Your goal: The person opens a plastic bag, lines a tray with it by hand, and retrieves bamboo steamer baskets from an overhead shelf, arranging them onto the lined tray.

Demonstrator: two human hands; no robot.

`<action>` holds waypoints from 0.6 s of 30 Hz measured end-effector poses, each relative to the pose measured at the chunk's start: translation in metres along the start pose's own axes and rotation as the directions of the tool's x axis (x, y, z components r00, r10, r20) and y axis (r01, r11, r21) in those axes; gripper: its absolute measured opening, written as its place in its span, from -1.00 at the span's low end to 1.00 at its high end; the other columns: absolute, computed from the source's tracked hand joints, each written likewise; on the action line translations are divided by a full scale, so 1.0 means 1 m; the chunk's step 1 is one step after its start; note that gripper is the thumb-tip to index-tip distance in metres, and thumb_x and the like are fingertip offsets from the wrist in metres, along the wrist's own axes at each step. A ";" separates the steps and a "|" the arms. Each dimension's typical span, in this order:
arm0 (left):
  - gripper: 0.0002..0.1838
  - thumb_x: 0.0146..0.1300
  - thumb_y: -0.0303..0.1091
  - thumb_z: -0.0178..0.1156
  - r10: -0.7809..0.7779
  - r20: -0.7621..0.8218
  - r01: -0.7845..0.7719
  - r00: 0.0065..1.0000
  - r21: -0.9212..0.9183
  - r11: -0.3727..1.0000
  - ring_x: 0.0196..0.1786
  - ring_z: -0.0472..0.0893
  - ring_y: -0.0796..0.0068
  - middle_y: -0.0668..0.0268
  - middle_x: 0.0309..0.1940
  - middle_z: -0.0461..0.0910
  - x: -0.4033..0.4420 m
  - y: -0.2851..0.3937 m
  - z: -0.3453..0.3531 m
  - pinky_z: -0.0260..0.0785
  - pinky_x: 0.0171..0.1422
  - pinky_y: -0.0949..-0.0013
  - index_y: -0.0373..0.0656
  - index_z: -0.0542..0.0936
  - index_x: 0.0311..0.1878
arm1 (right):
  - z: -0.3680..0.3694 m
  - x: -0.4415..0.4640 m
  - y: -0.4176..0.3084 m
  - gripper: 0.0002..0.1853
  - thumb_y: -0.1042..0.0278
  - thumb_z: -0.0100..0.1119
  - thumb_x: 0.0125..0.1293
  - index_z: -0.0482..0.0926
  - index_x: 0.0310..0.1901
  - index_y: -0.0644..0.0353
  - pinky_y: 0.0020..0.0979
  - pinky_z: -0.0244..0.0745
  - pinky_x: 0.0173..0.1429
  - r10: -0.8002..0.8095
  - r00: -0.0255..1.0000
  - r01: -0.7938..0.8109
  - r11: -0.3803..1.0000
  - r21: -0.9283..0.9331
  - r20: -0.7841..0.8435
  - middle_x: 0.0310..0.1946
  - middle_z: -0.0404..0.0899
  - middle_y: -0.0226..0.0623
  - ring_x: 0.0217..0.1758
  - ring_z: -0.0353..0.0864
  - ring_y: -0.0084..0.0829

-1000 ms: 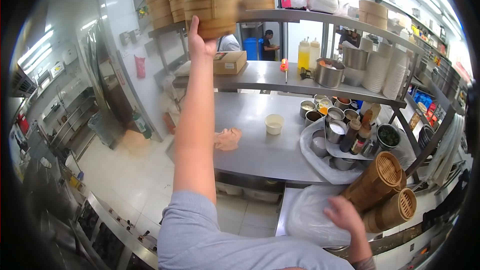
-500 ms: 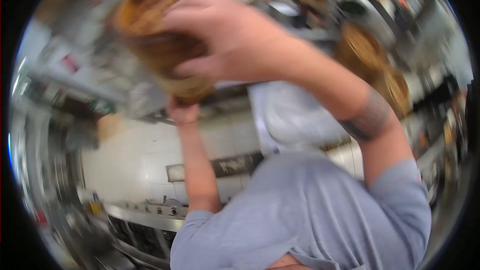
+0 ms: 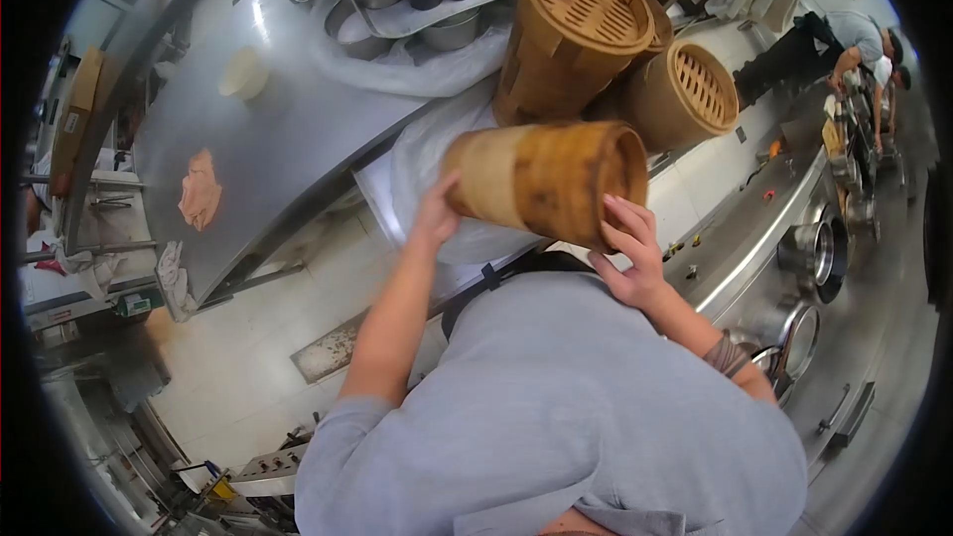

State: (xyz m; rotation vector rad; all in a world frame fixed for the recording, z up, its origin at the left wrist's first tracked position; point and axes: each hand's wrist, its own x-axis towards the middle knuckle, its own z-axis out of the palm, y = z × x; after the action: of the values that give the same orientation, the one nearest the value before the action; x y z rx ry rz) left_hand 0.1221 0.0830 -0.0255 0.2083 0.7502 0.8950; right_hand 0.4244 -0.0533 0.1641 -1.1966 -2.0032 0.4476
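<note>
A short stack of bamboo steamer baskets lies on its side in the air in front of my chest, held between both hands. My left hand grips its pale left end, with the fingertips partly hidden behind it. At the right end, my right hand curls its fingers over the darker rim. Just beyond stands a tall bamboo steamer stack with a slatted top, and a second steamer stack leans beside it. Clear plastic sheeting lies under and beside them.
A steel worktable extends to the left, bearing a pale bowl and a pinkish cloth-like piece. A tray holds bottles and metal containers. On the right runs a steel counter with pots; other people work farther back.
My view has swung round. The steamer stack has come from upper left, upright-ish, down to my chest and turned sideways. My right hand has shifted from its side to its end.
</note>
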 end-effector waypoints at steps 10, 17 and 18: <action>-0.38 0.40 0.04 0.32 -0.267 0.147 0.246 0.952 0.144 0.958 0.24 0.63 0.34 0.20 0.20 0.66 0.138 -0.127 0.090 0.47 0.36 0.18 -0.24 0.54 0.32 | -0.058 -0.057 0.032 -0.52 0.42 0.47 0.05 0.74 0.09 0.13 -0.12 0.44 0.34 0.362 0.932 -0.344 0.878 -0.335 -0.009 0.43 0.48 -0.09 0.23 0.50 0.01; -0.62 0.27 -0.26 0.15 0.418 0.266 -0.218 0.869 0.963 -0.158 0.26 0.52 -0.16 -0.12 0.13 0.58 0.117 -0.081 0.069 0.41 0.33 -0.04 -0.31 0.64 0.05 | -0.049 0.013 0.041 -0.46 0.34 0.44 0.21 0.63 0.26 0.15 -0.06 0.43 0.35 0.327 0.925 -0.247 0.904 -0.349 0.191 0.47 0.42 0.00 0.27 0.45 0.13; -0.65 0.24 -0.26 0.21 0.449 0.286 -0.240 0.847 0.958 -0.157 0.17 0.55 -0.13 -0.08 0.04 0.60 0.106 -0.075 0.057 0.43 0.29 -0.03 -0.29 0.66 0.00 | -0.047 0.027 0.038 -0.47 0.35 0.43 0.22 0.62 0.26 0.19 -0.06 0.44 0.34 0.379 0.902 -0.304 0.898 -0.320 0.208 0.46 0.43 0.00 0.27 0.44 0.15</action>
State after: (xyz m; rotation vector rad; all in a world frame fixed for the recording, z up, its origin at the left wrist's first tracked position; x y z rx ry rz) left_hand 0.2495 0.1254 -0.0716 1.8792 1.4750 0.6523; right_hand 0.4749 -0.0141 0.1830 -1.7680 -2.1338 0.5332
